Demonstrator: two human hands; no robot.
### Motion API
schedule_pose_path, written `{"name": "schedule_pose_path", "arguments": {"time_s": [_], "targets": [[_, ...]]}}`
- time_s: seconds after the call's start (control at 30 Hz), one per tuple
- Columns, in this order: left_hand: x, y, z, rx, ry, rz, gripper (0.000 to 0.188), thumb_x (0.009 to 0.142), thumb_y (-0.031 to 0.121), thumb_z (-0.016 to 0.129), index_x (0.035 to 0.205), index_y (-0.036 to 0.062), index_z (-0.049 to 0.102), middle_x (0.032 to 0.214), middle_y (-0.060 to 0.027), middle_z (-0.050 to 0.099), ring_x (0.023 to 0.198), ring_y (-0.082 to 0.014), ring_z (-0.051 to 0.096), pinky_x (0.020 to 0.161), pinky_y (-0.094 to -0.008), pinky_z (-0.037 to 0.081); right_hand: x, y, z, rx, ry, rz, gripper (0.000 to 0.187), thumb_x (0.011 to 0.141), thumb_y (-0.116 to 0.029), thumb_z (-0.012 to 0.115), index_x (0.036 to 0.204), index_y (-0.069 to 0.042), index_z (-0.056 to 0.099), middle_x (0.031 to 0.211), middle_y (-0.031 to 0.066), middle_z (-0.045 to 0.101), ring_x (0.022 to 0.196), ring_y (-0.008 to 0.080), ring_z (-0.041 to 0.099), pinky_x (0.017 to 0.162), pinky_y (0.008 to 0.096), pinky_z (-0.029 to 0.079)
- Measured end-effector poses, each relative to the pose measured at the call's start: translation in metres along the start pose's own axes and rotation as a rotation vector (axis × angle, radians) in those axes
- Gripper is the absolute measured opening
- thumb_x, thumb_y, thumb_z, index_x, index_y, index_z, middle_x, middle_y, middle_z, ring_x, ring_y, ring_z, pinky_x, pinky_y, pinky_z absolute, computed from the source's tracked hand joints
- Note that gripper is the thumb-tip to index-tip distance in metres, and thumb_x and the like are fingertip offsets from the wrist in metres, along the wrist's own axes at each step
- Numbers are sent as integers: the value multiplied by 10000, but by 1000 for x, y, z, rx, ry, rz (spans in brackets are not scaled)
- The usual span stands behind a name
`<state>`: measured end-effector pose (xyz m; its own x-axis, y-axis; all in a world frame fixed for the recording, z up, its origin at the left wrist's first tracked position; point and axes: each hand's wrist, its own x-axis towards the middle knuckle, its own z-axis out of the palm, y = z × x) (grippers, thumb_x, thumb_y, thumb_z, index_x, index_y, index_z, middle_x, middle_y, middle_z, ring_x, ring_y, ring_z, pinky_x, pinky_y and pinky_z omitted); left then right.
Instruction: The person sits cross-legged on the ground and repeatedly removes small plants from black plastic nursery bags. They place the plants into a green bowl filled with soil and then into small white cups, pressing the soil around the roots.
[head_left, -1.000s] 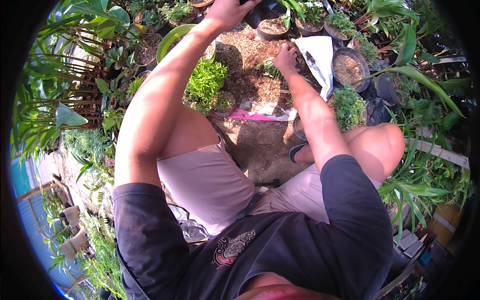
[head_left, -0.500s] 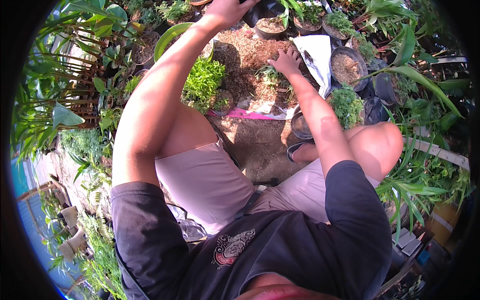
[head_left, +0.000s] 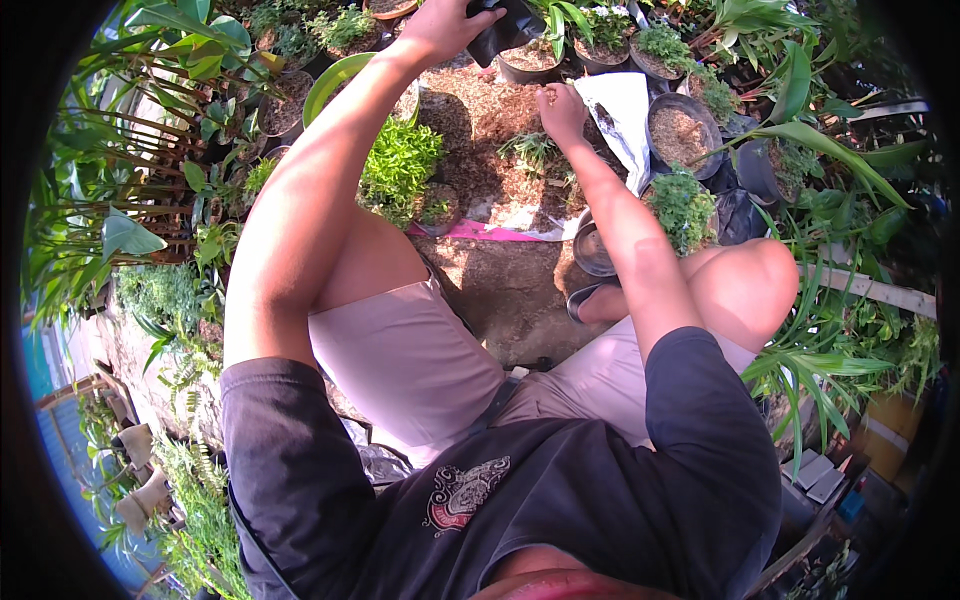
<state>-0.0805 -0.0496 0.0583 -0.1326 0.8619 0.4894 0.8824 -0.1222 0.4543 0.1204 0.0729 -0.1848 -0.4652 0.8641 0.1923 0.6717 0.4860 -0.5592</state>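
My left hand [head_left: 445, 30] reaches to the far edge of the view, its fingers closed round a black plastic planting bag [head_left: 508, 32]. Below it spreads a heap of brown, crumbly potting mix [head_left: 485, 115] on a pink and white sheet [head_left: 490, 231]. Over the right part of the heap, my right hand [head_left: 563, 114] is curled closed, with a little brown mix showing at the fingers. Just nearer than that hand, a small narrow-leaved plant [head_left: 532, 150] lies on the mix. What is inside the bag is hidden.
Left of the heap are a bright green bushy plant [head_left: 402, 160] and a green-rimmed pot [head_left: 325, 88]. A white sack [head_left: 622, 115] and a black pot of mix [head_left: 683, 136] stand right. Small potted plants line the far side. My bent knees flank the near ground.
My right hand, spread on the mix before, has closed and drawn slightly left and up. My left hand still holds the black bag, which shows a little more now.
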Motion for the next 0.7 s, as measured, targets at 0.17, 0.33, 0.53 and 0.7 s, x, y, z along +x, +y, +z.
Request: {"name": "schedule_pose_path", "arguments": {"time_s": [0.17, 0.33, 0.53, 0.7], "targets": [[-8, -15, 16, 62, -88, -32, 469, 815, 296, 751, 1171, 19, 622, 1093, -145, 619, 1030, -306, 626, 905, -378, 498, 46, -49, -52, 647, 64, 66, 308, 846, -169, 644, 1115, -20, 665, 1051, 143, 705, 948, 223, 679, 863, 333, 509], [-8, -10, 25, 95, -179, -97, 593, 731, 233, 802, 1234, 7, 584, 1177, -164, 604, 1093, -314, 609, 960, -373, 479, 47, -104, -105, 793, -355, -406, 675, 801, -218, 763, 1387, -53, 470, 1264, 133, 601, 1178, 199, 564, 989, 344, 458], [-4, -8, 19, -298, -340, -262, 581, 786, 81, 738, 1326, 32, 529, 1162, -133, 663, 1070, -205, 637, 883, -327, 525, 36, -102, -108, 454, -133, -200, 346, 825, -343, 744, 1039, -84, 660, 929, 82, 712, 864, 212, 685, 791, 345, 517], [0, -10, 22, -252, -362, -247, 387, 826, 78, 719, 1199, 30, 631, 1035, -101, 699, 934, -163, 666, 828, -291, 534, 30, -74, -105, 492, -26, -120, 200, 855, -232, 715, 933, -53, 672, 832, 68, 703, 762, 166, 660, 716, 314, 506]]}}
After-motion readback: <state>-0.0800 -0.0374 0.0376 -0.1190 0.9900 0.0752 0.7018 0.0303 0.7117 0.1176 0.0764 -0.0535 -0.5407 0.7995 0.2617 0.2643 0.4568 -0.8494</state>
